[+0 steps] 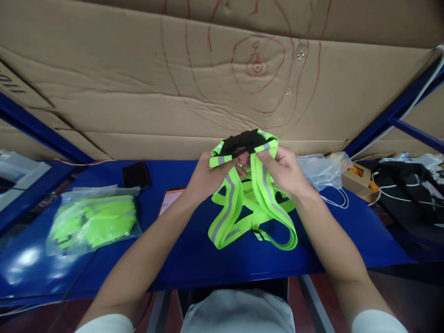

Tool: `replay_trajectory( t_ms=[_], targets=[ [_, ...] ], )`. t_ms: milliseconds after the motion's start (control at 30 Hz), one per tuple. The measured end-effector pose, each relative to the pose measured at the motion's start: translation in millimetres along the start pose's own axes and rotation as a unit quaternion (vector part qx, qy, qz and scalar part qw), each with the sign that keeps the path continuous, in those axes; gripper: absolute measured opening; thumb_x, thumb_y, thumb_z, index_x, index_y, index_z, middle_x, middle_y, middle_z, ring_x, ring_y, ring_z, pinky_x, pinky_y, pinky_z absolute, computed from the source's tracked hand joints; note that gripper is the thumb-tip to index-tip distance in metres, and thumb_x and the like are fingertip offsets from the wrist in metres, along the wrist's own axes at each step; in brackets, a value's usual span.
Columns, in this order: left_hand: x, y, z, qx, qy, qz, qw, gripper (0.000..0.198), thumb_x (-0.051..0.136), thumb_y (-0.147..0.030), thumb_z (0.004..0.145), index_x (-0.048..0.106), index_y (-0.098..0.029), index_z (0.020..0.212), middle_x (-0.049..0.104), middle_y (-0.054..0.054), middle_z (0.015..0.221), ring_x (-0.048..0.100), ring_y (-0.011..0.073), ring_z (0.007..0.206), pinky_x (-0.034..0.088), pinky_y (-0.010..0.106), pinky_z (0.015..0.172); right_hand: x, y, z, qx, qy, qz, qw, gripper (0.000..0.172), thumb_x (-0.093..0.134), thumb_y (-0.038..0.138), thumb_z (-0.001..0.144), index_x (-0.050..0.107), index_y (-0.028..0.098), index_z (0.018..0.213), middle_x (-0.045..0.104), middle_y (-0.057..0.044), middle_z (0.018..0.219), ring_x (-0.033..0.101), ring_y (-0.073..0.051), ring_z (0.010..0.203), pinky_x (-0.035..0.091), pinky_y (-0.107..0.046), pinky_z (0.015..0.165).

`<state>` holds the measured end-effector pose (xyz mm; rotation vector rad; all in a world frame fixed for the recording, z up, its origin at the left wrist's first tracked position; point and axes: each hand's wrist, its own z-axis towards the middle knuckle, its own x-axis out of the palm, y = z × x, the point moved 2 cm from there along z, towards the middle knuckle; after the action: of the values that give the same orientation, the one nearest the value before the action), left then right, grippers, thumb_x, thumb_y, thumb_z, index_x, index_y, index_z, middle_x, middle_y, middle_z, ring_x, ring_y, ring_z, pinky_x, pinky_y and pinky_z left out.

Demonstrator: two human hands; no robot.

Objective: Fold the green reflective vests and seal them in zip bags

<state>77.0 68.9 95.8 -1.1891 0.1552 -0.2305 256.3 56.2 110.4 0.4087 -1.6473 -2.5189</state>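
A neon yellow-green reflective strap vest point(251, 203) with grey stripes and a black part at its top hangs above the blue table point(194, 259). My left hand point(208, 175) is closed on the vest's upper left strap. My right hand point(284, 169) pinches the upper right strap next to the black part. Both hands hold the top together at chest height, and the loops dangle down onto the table.
A clear plastic bag with folded neon vests point(93, 222) lies at the left. A black pouch point(136, 175) and a flat card point(168, 200) lie behind. Crumpled clear plastic point(321, 171), a small cardboard box point(357, 180), white cables and a black bag point(412, 194) sit at the right. A cardboard wall point(208, 83) stands behind.
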Motion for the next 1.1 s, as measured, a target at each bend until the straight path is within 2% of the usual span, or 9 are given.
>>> replay_trajectory(
  t_ms=[100,200,267,367,500,633,767,967,1100],
  targets=[
    [-7.2,-8.2,1.4,0.057,0.061,0.065,0.994,0.029,0.072,-0.039,0.093,0.074,-0.019,0.114,0.077,0.007,0.113,0.071,0.0252,0.111,0.057,0.037,0.099,0.2,-1.9,0.3,-0.042,-0.066,-0.061,0.995,0.05,0.058,0.068,0.095,0.079,0.024,0.106,0.078,-0.005,0.101,0.073,-0.024,0.1,0.061,-0.044,0.093],
    [-2.1,-8.1,0.6,0.08,0.102,0.073,0.989,0.036,0.076,-0.033,0.09,0.071,-0.022,0.124,0.072,0.007,0.129,0.064,0.0259,0.126,0.049,0.04,0.113,6.1,-4.9,1.9,-0.082,-0.033,-0.056,0.995,0.046,0.053,0.061,0.101,0.073,0.029,0.127,0.074,-0.004,0.126,0.067,-0.025,0.123,0.053,-0.045,0.11],
    [3.3,-3.0,0.5,0.082,0.068,0.057,0.993,0.042,0.081,-0.032,0.085,0.071,-0.023,0.125,0.072,0.007,0.13,0.064,0.0264,0.126,0.048,0.041,0.113,8.7,-8.2,3.1,-0.093,-0.002,-0.064,0.994,0.048,0.045,0.058,0.105,0.067,0.03,0.137,0.069,-0.004,0.137,0.062,-0.024,0.133,0.048,-0.044,0.117],
    [8.1,10.2,1.9,0.053,0.018,0.002,0.998,0.046,0.084,-0.033,0.082,0.071,-0.023,0.124,0.072,0.007,0.13,0.065,0.0269,0.125,0.05,0.042,0.111,3.4,-11.7,4.5,-0.094,0.001,-0.177,0.98,0.054,0.041,0.058,0.106,0.059,0.027,0.146,0.064,-0.007,0.144,0.057,-0.026,0.138,0.041,-0.048,0.122],
    [8.9,27.6,3.4,-0.028,0.088,-0.03,0.995,0.049,0.085,-0.033,0.08,0.071,-0.021,0.126,0.07,0.01,0.136,0.062,0.0289,0.132,0.046,0.045,0.116,-13.6,-1.5,2.3,-0.119,-0.007,-0.296,0.948,0.079,0.067,0.061,0.093,0.043,0.024,0.158,0.048,-0.014,0.158,0.057,-0.03,0.136,0.048,-0.049,0.112],
    [13.2,39.2,-0.5,-0.112,0.146,-0.031,0.983,0.052,0.09,-0.033,0.074,0.074,-0.019,0.121,0.075,0.01,0.127,0.068,0.0306,0.122,0.052,0.045,0.107,-15.6,9.7,-0.7,-0.106,0.08,-0.352,0.926,0.036,0.055,0.052,0.103,0.074,0.025,0.118,0.075,-0.007,0.117,0.07,-0.024,0.104,0.052,-0.035,0.092],
    [21.2,45.3,-5.3,-0.189,0.164,-0.099,0.963,0.051,0.093,-0.032,0.07,0.075,-0.017,0.115,0.079,0.011,0.115,0.074,0.0293,0.107,0.058,0.042,0.094,-14.6,3.3,1.8,-0.057,-0.014,-0.406,0.912,0.056,0.047,0.057,0.104,0.062,0.02,0.065,0.055,0.0,0.059,0.047,-0.014,0.056,0.035,-0.03,0.061],
    [19.8,43.4,-7.2,-0.236,0.179,-0.126,0.947,0.055,0.097,-0.028,0.064,0.075,-0.016,0.113,0.079,0.011,0.112,0.076,0.0262,0.098,0.059,0.04,0.091,-17.5,-9.7,6.9,-0.014,-0.048,-0.301,0.952,0.058,0.051,0.064,0.099,0.052,0.019,0.063,0.041,0.003,0.058,0.035,-0.01,0.057,0.027,-0.027,0.057],
    [22.0,34.9,-10.2,-0.203,0.211,-0.127,0.948,0.051,0.093,-0.028,0.069,0.075,-0.017,0.115,0.079,0.009,0.113,0.075,0.0254,0.101,0.059,0.038,0.091,-22.3,-17.7,10.3,0.062,-0.017,-0.2,0.978,0.039,0.066,0.059,0.091,0.066,0.02,0.096,0.051,0.005,0.064,0.038,-0.01,0.053,0.03,-0.024,0.051]
  ],
)
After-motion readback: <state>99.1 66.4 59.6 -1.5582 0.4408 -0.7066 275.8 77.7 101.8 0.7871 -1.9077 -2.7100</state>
